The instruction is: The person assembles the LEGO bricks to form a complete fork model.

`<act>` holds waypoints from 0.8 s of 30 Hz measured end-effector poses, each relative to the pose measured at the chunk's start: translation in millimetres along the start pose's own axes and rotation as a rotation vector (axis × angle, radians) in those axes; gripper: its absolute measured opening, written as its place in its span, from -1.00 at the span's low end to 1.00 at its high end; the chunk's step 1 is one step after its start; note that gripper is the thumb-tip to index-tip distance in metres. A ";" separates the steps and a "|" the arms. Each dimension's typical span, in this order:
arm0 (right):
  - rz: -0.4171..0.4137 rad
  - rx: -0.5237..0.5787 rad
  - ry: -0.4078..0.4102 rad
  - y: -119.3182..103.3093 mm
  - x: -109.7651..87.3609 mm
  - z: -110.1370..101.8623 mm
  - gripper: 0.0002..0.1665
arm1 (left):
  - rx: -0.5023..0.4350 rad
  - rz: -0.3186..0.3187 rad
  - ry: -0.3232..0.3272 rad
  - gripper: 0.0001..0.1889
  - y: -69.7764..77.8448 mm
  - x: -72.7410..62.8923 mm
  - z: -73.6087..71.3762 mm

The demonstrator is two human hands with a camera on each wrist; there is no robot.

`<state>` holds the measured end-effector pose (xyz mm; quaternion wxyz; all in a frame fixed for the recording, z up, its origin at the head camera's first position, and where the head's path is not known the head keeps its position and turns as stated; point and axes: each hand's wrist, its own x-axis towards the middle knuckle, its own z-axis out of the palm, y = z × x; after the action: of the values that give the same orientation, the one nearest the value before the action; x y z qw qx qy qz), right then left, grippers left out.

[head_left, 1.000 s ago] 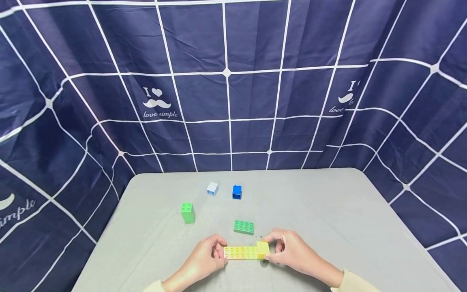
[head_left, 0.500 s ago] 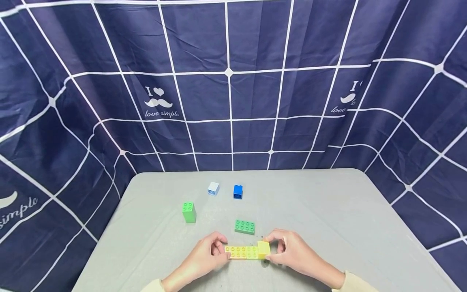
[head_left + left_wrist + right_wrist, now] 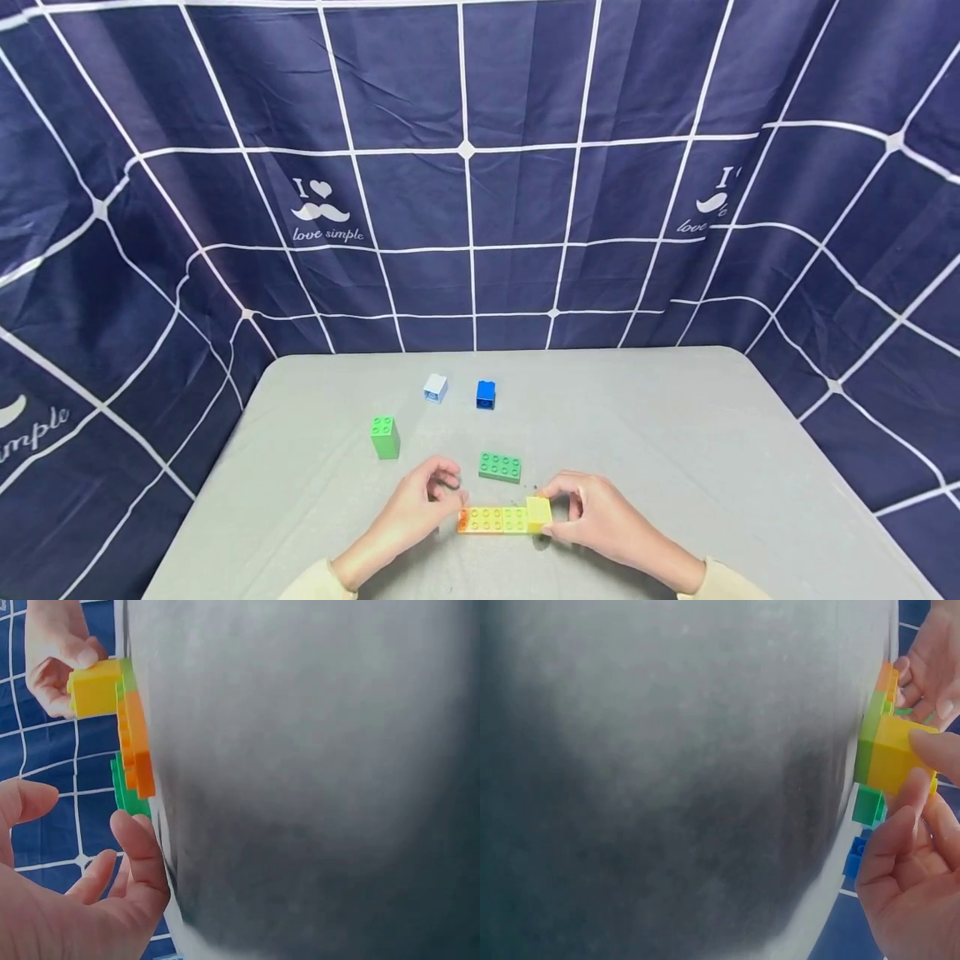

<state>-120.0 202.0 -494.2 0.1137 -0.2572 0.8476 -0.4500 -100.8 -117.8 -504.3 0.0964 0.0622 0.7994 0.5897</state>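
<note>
An orange toy building brick [image 3: 481, 521] and a lime green brick [image 3: 514, 519] lie end to end in a row on the table. On the row's right end sits a taller yellow brick [image 3: 538, 515], pinched between the thumb and fingers of my right hand [image 3: 600, 515]. My left hand [image 3: 408, 510] is beside the row's left end, its fingertips close to the orange brick. In the left wrist view, that hand's thumb and fingers [image 3: 139, 847] are spread with nothing between them, while the yellow brick [image 3: 97, 688] stays in the right hand's grip.
Just behind the row lies a dark green brick [image 3: 499, 467]. A tall green brick [image 3: 386, 439] stands to its left. Farther back are a pale blue brick [image 3: 436, 387] and a blue brick [image 3: 486, 394]. A navy curtain [image 3: 517, 275] hangs behind the grey table [image 3: 637, 417].
My left hand has let go of the orange brick's end and moved slightly back and left, uncovering it. The right hand keeps hold of the yellow brick.
</note>
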 end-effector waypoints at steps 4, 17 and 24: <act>-0.020 -0.023 0.012 -0.1 0.0 0.0 -0.63 | -0.024 0.003 0.032 -0.54 4.1 6.8 -2.1; -0.005 -0.047 0.014 -0.6 1.0 1.7 -0.62 | 0.006 0.034 0.091 -0.48 9.6 24.9 1.3; -0.025 -0.044 0.021 -1.5 1.5 1.4 -0.62 | 0.007 0.049 0.121 -0.52 8.9 30.8 0.2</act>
<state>-120.1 199.6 -493.7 0.0933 -0.2653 0.8553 -0.4352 -130.9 -108.4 -498.4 0.0331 0.0464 0.8042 0.5916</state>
